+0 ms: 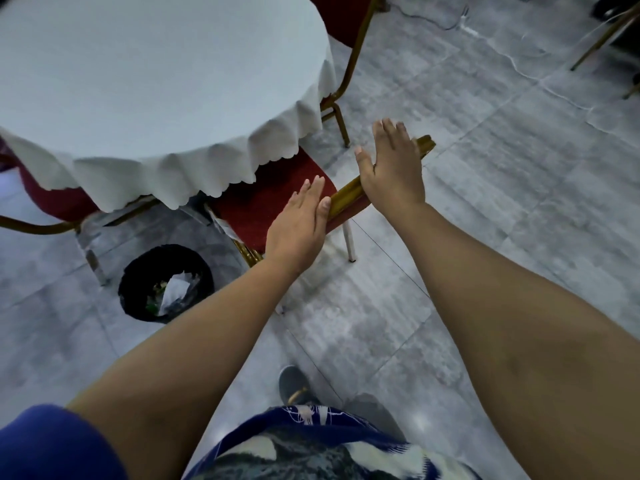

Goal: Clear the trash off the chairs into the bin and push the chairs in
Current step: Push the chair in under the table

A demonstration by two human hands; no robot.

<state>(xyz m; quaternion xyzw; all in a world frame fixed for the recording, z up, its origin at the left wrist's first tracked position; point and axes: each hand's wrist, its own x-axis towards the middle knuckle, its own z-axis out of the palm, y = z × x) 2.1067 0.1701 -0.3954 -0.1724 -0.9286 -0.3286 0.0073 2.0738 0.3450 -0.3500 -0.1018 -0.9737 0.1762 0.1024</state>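
A red chair (277,188) with a gold frame stands partly under the round table (145,81), which wears a white cloth. The chair's gold top rail (346,195) runs between my hands. My left hand (298,223) lies flat against the rail's near end, fingers straight. My right hand (391,168) rests flat on the rail's far end, fingers extended. Neither hand holds anything. A black bin (166,282) with crumpled white paper and other trash stands on the floor to the left of the chair.
A second red chair (52,199) sits under the table at the left, a third (343,26) at the far side. More gold chair legs (602,36) and a cable (519,64) lie at the top right. Grey tile floor surrounds me; my shoe (294,382) is below.
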